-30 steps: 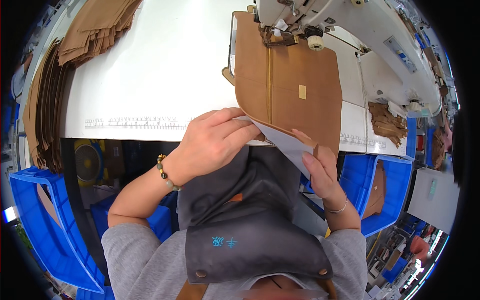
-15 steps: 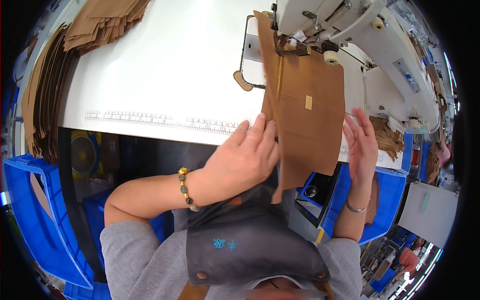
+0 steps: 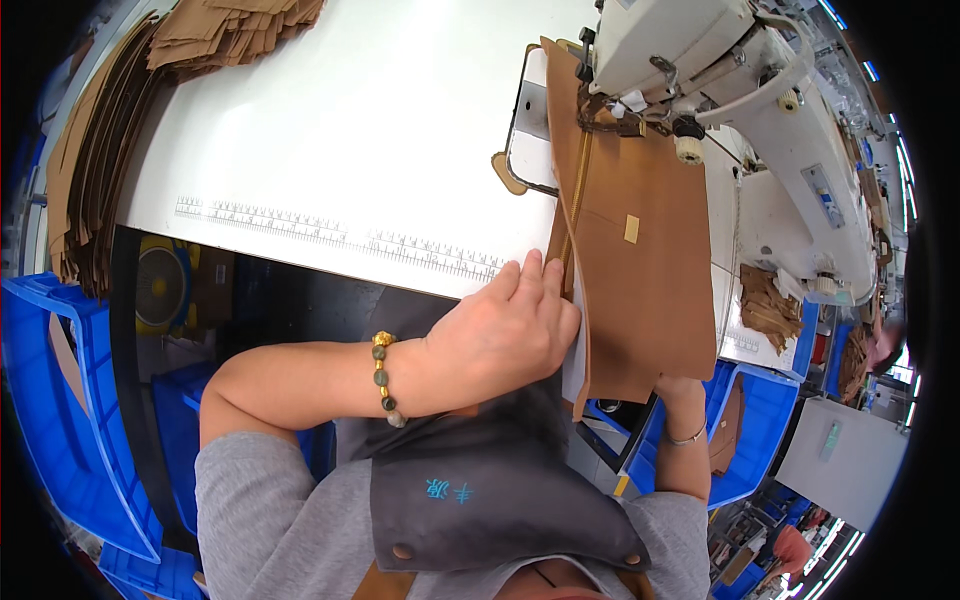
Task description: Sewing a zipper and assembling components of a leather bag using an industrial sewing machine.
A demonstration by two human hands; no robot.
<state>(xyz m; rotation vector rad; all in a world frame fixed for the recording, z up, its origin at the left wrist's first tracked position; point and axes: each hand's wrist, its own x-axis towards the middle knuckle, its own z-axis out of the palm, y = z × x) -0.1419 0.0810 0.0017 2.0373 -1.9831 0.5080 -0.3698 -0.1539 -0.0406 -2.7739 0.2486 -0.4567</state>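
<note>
A brown leather-like panel point(image 3: 650, 290) with a small pale patch point(image 3: 631, 229) runs under the head of a white sewing machine point(image 3: 680, 50). Along its left side, a gold-toned strip that looks like a zipper point(image 3: 577, 205) leads up to the presser foot area. My left hand point(image 3: 510, 325) rests at the panel's left edge, its fingers stretched out flat on the lower layer; its thumb is hidden. At the lower right corner is my right hand point(image 3: 683, 390), its fingers out of sight beneath the panel.
Stacked brown pieces point(image 3: 100, 150) hang over the white table's point(image 3: 350, 130) left end, with more point(image 3: 235, 35) behind. A printed ruler point(image 3: 340, 230) follows the front edge. Brown scraps point(image 3: 770, 305) lie right of the machine. Blue bins point(image 3: 60, 400) flank the table.
My right hand has gone from open beside the panel's right edge to beneath its lower corner. The left hand stays at the left edge. The whole view has shifted slightly.
</note>
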